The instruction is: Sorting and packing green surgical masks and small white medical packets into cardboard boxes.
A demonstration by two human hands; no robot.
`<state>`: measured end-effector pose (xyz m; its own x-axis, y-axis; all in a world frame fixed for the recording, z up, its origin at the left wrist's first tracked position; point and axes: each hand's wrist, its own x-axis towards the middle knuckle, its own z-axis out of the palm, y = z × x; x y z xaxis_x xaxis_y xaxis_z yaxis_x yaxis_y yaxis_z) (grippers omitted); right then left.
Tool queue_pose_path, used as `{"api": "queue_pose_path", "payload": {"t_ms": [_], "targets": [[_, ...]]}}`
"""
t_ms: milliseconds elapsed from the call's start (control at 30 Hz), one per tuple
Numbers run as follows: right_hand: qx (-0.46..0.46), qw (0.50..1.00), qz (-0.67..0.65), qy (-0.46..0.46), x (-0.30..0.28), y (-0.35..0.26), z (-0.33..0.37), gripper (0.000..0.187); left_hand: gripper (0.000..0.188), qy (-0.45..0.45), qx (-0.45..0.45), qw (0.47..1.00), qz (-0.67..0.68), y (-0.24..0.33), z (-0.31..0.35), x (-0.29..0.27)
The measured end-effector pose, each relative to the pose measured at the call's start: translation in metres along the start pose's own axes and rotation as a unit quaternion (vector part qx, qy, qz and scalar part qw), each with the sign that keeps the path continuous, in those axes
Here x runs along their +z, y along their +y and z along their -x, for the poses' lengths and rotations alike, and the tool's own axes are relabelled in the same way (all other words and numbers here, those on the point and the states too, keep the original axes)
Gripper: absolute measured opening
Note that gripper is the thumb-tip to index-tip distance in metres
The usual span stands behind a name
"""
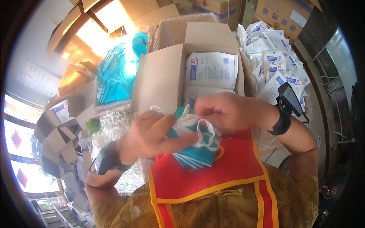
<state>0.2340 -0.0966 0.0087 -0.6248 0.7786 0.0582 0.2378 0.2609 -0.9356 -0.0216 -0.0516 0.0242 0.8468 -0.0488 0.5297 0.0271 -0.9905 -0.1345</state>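
Observation:
In front of my chest is a bundle of flat teal pieces [193, 158] with white edges, fanned out at the near end. White straps [207, 137] are gathered around it, with loops hanging over its right side. My left hand [152, 133] is closed around the bundle's left side, its index finger lying across the front. Curled at the upper right of the bundle, my right hand [228, 110] has its fingertips pressed together by the straps. What those fingertips hold is too blurred to make out. The bundle's far part is covered by my hands.
Just ahead, an open cardboard box [157, 81] contains white printed packets [211, 71]. More packets [275, 57] are heaped at the right. At the left lie a pile of teal pieces [116, 72] and tangled white straps [116, 127]. Flattened cartons [61, 138] stand farther left.

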Motion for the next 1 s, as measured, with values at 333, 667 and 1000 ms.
{"api": "queue_pose_path", "payload": {"t_ms": [333, 667, 1000], "targets": [[-0.016, 0.993, -0.024, 0.118, -0.004, -0.013, 0.016, 0.020, 0.046, -0.001, 0.003, 0.999, -0.035, -0.001, 0.002, 0.003], [-0.132, 0.982, 0.103, 0.082, 0.015, -0.046, 0.045, 0.010, 0.045, -0.004, -0.061, 0.996, -0.064, -0.010, 0.005, 0.004], [-0.077, 0.977, 0.126, 0.155, 0.014, -0.049, 0.067, 0.017, 0.039, 0.047, 0.000, 0.995, -0.083, -0.010, 0.007, 0.005]]}}
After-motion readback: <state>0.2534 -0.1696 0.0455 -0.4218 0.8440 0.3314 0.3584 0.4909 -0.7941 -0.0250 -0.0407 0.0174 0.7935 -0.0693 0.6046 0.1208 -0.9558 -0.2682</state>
